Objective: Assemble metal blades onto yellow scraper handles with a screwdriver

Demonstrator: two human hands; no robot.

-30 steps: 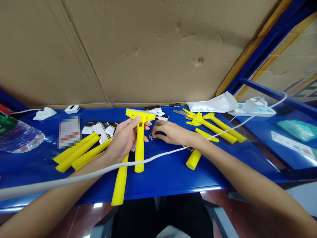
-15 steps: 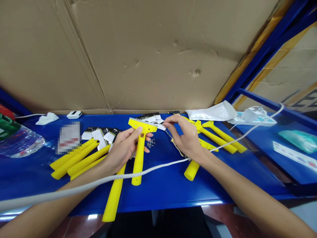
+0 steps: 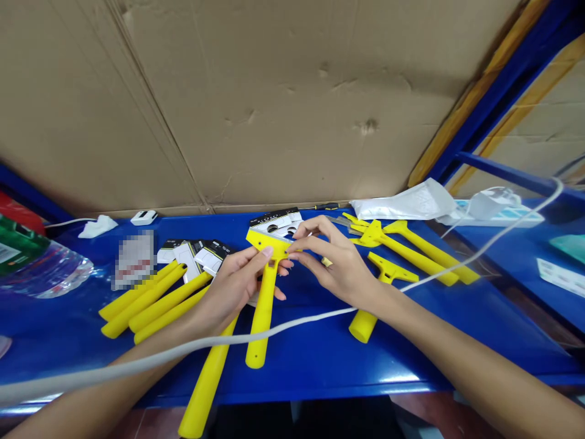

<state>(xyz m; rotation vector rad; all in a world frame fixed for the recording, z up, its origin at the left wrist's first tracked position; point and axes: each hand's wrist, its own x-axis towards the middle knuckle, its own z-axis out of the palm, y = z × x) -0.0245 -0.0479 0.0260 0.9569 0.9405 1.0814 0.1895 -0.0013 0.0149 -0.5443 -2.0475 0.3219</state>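
- Yellow scraper (image 3: 261,311): above blue surface (image 3: 315,366), near its middle.
- Left hand (image 3: 233,279): grip closed on scraper, thumb in front.
- Right hand (image 3: 343,268): grip nearly closed at scraper head; contents, cannot tell.

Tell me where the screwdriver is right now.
In the head view, the screwdriver lies slightly right of centre at the back of the blue table, beyond the right hand, by the cardboard wall, just left of the white pouch.

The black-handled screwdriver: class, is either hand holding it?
No, the screwdriver lies at the back of the table, while the left hand and right hand are both at the yellow scraper.
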